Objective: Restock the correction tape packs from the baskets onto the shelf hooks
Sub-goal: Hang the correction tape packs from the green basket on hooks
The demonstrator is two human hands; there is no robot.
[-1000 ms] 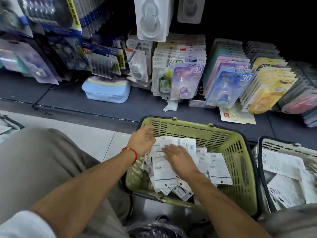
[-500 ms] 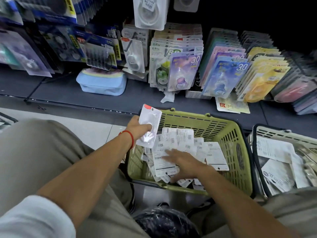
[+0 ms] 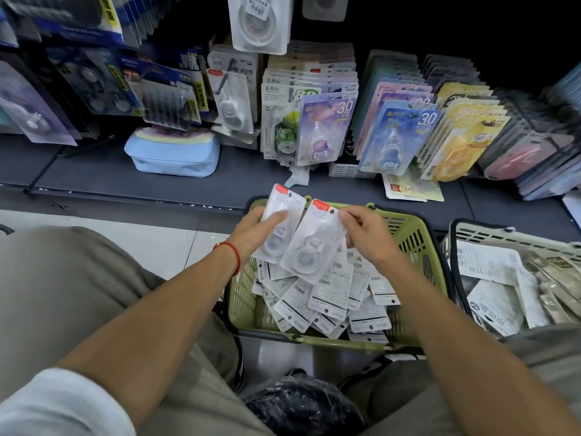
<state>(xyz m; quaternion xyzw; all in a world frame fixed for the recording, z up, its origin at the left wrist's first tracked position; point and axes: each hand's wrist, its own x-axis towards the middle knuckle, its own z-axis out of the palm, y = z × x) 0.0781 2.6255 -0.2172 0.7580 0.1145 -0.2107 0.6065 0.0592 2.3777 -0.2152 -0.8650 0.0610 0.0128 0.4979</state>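
Over the green basket (image 3: 412,243), my left hand (image 3: 251,231) grips a clear correction tape pack with a red tab (image 3: 281,209), thumb across its front. My right hand (image 3: 366,236) pinches the upper right edge of a second, matching pack (image 3: 309,247), which leans against the first. Several more packs (image 3: 327,297) lie face down in the basket. Matching white packs hang on a shelf hook (image 3: 231,100) at the back.
A white basket (image 3: 471,231) with other packs stands to the right. Rows of coloured correction tape packs (image 3: 396,136) lean on the dark shelf, with a light blue pouch (image 3: 173,154) at left. My knees frame the baskets; a dark plastic bag (image 3: 301,407) lies between them.
My left hand lifted one pack out of the green basket and holds it up. My right hand then left the pile and raised a second pack beside the first.
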